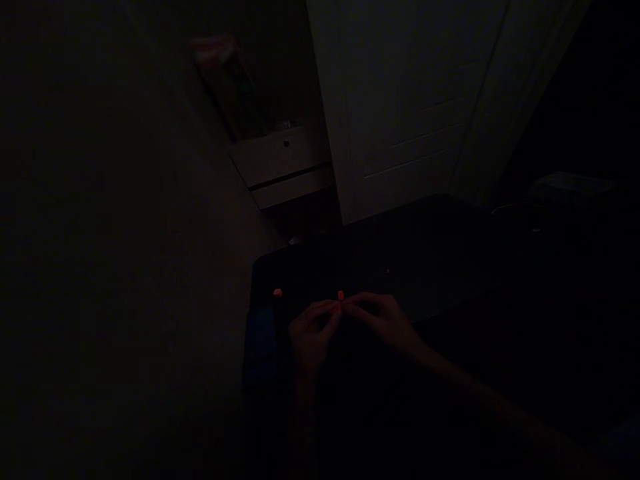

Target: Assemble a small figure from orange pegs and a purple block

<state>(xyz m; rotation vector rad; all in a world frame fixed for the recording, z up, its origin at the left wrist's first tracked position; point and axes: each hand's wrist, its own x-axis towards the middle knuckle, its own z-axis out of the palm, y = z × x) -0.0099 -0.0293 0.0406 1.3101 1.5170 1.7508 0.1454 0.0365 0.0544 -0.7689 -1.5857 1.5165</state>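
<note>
The left hand (311, 333) and right hand (387, 322) meet over a dark table (425, 233), fingers apparently pinching a small red piece (341, 295). An orange block (277, 293) lies apart, untouched, near the far left corner.

Small red piece (341, 295), dark blue rectangle (261, 343)

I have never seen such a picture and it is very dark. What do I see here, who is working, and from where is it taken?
No robot here: a camera on a person's head looks down at their bare left hand and right hand. Their fingertips meet at a small red piece; darkness hides which hand grips it. On the dark tabletop lie a small orange-red block and, nearer, a flat dark-blue item.
</note>
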